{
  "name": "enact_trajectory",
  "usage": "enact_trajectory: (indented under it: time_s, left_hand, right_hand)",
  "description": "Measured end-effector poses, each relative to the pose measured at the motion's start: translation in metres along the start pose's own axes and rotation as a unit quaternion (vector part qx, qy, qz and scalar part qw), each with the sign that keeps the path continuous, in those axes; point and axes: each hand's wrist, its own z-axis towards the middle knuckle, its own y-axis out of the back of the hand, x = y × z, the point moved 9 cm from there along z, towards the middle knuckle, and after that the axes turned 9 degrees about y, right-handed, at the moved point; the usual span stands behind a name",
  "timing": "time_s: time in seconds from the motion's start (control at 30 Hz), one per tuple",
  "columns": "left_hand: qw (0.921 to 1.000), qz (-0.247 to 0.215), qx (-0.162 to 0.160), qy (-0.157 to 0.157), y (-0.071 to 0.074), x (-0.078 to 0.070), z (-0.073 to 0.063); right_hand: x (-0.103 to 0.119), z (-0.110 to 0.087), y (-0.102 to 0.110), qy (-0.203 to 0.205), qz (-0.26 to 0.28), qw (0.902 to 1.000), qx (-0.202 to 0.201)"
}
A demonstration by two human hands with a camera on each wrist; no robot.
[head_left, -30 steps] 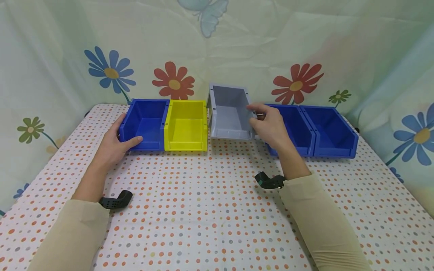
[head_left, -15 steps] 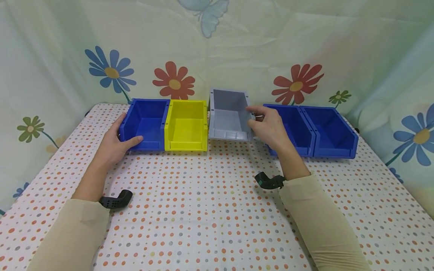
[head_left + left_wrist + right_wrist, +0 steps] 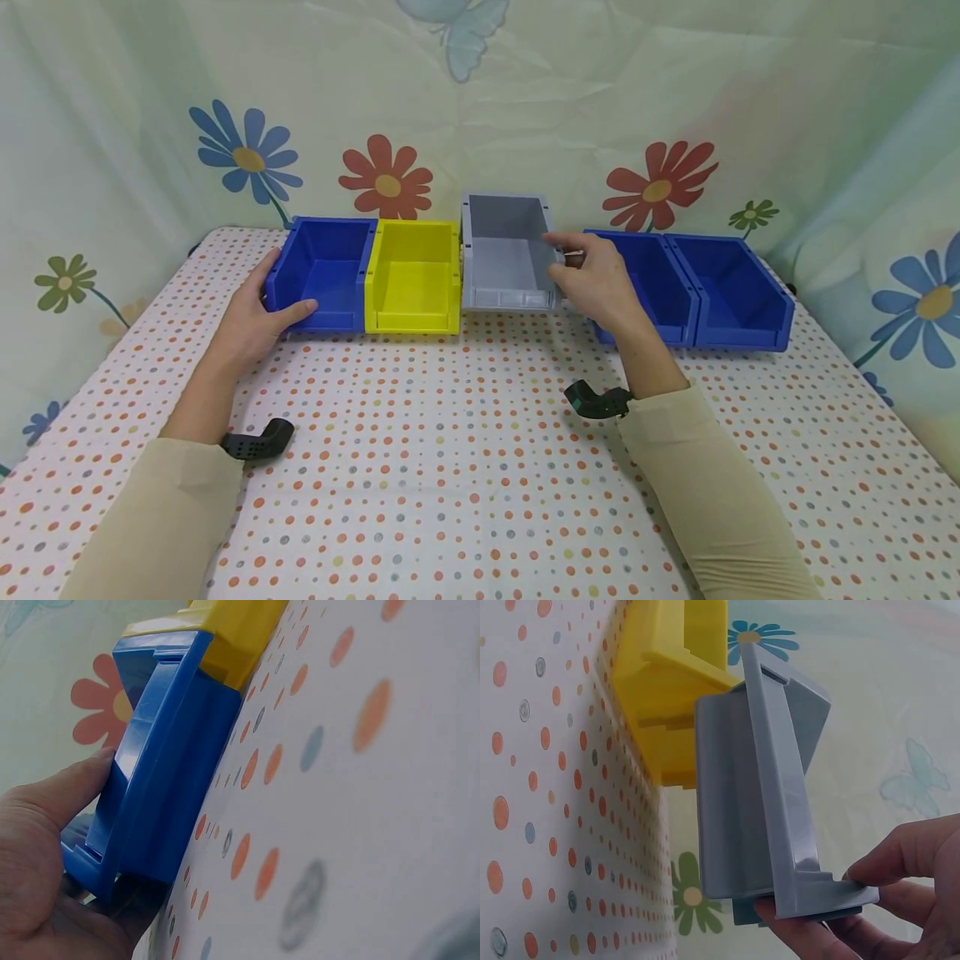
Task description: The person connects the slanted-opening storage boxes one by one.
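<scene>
Notably, the right hand (image 3: 596, 279) pinches the gray storage bin (image 3: 506, 260) by one wall, an off-center hold that could tip it against the yellow bin (image 3: 412, 292), while the left hand (image 3: 258, 317) grips the leftmost blue bin (image 3: 332, 287).

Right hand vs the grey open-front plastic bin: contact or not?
Touching. The right wrist view shows it: the right hand pinches an edge of the grey open-front plastic bin, fingers meeting it from two sides.

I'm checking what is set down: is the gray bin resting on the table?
No, the right wrist view shows the right hand holding the gray bin with a gap between it and the dotted table.
</scene>
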Motion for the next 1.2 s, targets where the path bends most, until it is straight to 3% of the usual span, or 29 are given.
enact_trajectory:
  time_s: [0.5, 0.77, 1.2]
  left_hand:
    - [1.0, 0.004, -0.003, 0.0, 0.0, 0.002, 0.001]
    - [1.0, 0.001, 0.0, 0.002, 0.0, 0.001, 0.001]
    - [1.0, 0.002, -0.002, 0.001, -0.001, 0.002, 0.003]
  right_hand:
    - [0.002, 0.001, -0.006, 0.021, -0.003, 0.9998, 0.0]
    - [0.015, 0.004, -0.007, 0.091, -0.084, 0.9916, -0.037]
    - [0.045, 0.0, -0.019, 0.199, -0.145, 0.9679, -0.051]
